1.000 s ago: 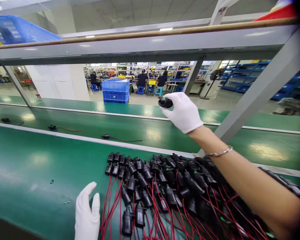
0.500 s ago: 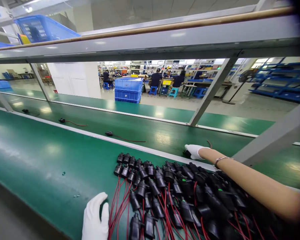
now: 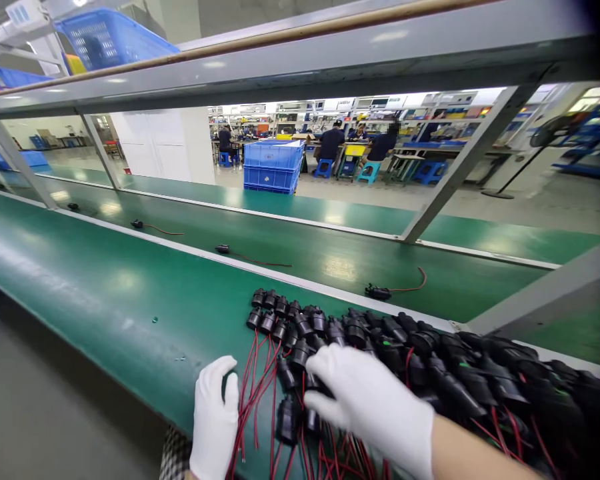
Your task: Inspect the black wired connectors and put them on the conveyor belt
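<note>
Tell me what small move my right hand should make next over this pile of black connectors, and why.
Probably close the right hand on one black connector at the pile's near edge. The palm already lies over the pile of connectors with fingers spread and holding nothing visible, while the left hand rests flat beside the red wires.

Connectors [image 3: 380, 353] on table [image 3: 105, 293], before belt [image 3: 310, 253]

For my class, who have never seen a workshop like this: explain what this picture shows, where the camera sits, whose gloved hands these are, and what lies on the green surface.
The camera is worn on a person's head, looking down at their own white-gloved hands. The left hand rests flat on the green bench beside a pile of black connectors with red wires. The right hand lies on top of that pile; whether it grips one cannot be seen. Beyond, single connectors lie spaced along a green belt. Other workers sit far behind.
</note>
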Demonstrator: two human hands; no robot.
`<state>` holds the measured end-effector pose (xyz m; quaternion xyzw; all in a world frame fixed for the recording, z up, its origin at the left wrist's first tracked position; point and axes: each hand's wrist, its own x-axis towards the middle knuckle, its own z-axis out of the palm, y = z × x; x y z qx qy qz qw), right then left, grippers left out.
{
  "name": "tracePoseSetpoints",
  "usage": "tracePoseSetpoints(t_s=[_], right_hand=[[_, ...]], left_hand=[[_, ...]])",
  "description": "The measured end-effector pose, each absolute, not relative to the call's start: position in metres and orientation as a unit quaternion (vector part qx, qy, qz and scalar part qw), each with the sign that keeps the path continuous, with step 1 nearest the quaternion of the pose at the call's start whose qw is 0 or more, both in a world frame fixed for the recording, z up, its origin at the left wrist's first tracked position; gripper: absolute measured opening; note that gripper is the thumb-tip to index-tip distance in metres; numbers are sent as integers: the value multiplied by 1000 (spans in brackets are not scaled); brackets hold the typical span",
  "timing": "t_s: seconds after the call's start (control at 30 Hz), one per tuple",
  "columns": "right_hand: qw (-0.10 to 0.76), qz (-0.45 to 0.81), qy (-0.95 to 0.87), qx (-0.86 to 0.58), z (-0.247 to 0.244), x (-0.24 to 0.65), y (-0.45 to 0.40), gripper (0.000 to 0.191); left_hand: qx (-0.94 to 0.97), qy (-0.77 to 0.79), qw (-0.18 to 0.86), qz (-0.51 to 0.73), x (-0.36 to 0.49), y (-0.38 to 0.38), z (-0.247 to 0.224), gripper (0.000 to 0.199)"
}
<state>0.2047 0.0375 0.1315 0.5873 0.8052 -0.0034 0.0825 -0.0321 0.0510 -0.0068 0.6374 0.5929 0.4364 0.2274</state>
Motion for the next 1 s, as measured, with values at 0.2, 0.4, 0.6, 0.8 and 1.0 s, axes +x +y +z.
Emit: tracePoseSetpoints(t_s=[0.2,0.4,0.6,0.8,1.0], right_hand=[[38,-19,796,604,58,163,11,49],[-26,4,800,600,52,153,16,31],[-90,23,833,545,96,154,29,17],[-276,-43,843,461,130,161,40,26],[-254,-244,799,488,132,170,41,19]], left_hand=[[628,570,274,453,-29,40,8,31],[624,540,339,452,-20,29,21,30],[587,466,522,407,-18,29,54,38],[453,324,699,448,-11,26,94,41],[296,185,831,432,12,30,79,56]])
